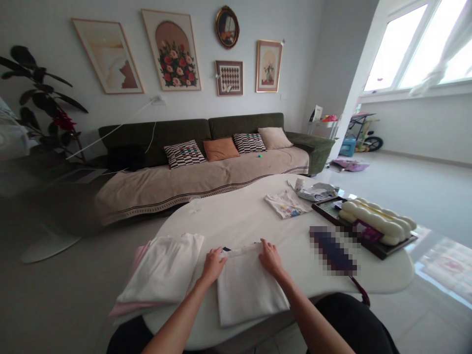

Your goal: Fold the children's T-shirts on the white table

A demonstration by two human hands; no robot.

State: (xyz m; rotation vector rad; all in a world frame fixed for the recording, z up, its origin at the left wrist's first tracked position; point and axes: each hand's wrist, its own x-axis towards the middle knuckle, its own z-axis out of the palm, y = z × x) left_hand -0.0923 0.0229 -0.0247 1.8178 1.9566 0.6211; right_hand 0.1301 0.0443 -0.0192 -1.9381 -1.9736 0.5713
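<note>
A folded white shirt (250, 285) lies on the white table (228, 211) right in front of me, its near edge at the table's front. My left hand (214, 265) grips its far left corner, where a bit of dark blue cloth peeks out. At the far right corner, the fingers of my right hand (271, 256) close on the cloth. Just left of my left hand rests a pile of folded clothes (162, 270), white on top with pink beneath. Farther back on the table is a folded white printed T-shirt (287, 204).
On the right stands a dark tray (383, 250) bearing a puffy cream-coloured object (376, 221). A blurred dark item (334, 250) with a strap lies before it. Behind are a small white bottle (299, 184) and a crumpled silvery packet (319, 191). A green sofa (155, 137) lines the wall.
</note>
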